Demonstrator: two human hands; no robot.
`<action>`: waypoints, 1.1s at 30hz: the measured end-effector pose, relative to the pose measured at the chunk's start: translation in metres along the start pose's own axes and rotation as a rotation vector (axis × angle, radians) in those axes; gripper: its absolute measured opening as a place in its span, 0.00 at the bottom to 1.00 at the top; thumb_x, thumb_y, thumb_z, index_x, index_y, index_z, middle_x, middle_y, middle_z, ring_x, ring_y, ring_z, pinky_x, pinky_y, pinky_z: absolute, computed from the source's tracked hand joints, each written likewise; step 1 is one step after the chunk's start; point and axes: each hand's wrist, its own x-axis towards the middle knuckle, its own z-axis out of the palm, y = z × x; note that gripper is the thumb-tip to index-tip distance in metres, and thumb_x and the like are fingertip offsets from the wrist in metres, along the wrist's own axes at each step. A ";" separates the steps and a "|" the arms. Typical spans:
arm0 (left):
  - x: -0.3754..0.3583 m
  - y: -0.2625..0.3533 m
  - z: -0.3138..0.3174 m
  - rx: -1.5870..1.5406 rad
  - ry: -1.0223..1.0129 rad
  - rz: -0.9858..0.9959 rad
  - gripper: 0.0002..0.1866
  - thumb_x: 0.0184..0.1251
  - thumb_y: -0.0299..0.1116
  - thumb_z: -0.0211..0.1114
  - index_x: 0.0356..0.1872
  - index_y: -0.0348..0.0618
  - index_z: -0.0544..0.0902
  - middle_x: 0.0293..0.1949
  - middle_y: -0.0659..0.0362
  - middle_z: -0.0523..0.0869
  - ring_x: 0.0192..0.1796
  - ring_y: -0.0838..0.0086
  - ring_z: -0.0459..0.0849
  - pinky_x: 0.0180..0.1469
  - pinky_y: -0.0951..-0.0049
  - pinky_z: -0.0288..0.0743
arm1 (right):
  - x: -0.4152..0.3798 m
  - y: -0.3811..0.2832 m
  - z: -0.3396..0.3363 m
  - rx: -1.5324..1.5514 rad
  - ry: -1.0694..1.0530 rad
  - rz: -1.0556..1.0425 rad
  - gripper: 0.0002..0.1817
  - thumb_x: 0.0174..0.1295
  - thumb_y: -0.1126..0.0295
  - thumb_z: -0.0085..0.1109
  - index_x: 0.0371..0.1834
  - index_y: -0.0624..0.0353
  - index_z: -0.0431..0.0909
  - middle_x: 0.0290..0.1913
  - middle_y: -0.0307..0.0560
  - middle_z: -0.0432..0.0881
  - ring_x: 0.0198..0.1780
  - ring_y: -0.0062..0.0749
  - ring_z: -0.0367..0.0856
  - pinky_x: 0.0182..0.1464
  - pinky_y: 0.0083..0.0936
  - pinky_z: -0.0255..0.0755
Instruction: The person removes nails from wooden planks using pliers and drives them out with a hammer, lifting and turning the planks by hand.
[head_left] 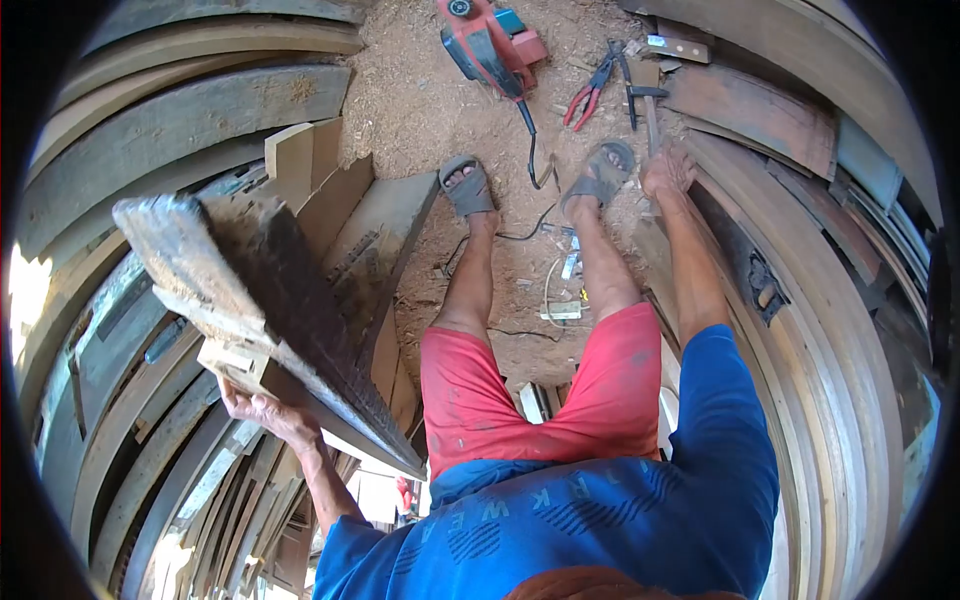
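My left hand (pixel 268 412) is closed round the lower edge of a pale wooden plank (pixel 232 362). Against that plank lies a thick, rough, dark-sided board (pixel 225 270), tilted up on my left. On the other side, my right hand (pixel 668 172) is wrapped round the handle of a hammer (pixel 649 92), whose metal head points away from me. Red-handled pliers (pixel 590 95) lie on the ground just left of the hammer. The fingertips of my right hand are partly hidden.
A red electric planer (pixel 490 45) with a black cord rests on the sawdust-covered ground (pixel 400 110). A white power strip (pixel 562 311) lies between my legs. Stacked boards (pixel 190 110) line the left, and long planks (pixel 810 330) curve along the right.
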 end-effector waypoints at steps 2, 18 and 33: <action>-0.002 -0.006 -0.008 0.116 0.007 -0.034 0.44 0.82 0.65 0.39 0.79 0.33 0.49 0.78 0.39 0.55 0.81 0.54 0.56 0.81 0.49 0.50 | 0.025 -0.019 -0.016 0.167 -0.048 -0.094 0.33 0.66 0.64 0.59 0.75 0.59 0.65 0.50 0.69 0.85 0.57 0.60 0.84 0.66 0.50 0.73; 0.000 -0.003 -0.003 0.124 0.053 -0.072 0.47 0.77 0.64 0.47 0.79 0.34 0.47 0.78 0.40 0.53 0.83 0.54 0.51 0.82 0.52 0.45 | 0.233 -0.069 0.134 -0.063 0.242 -0.442 0.28 0.71 0.47 0.56 0.52 0.65 0.85 0.47 0.64 0.88 0.49 0.61 0.86 0.51 0.52 0.76; 0.007 0.000 -0.023 0.227 -0.031 0.248 0.38 0.80 0.58 0.50 0.80 0.44 0.65 0.82 0.30 0.50 0.83 0.37 0.49 0.81 0.40 0.42 | 0.019 -0.034 -0.034 0.722 0.100 -0.194 0.24 0.73 0.49 0.58 0.43 0.64 0.78 0.42 0.64 0.84 0.45 0.61 0.82 0.52 0.49 0.72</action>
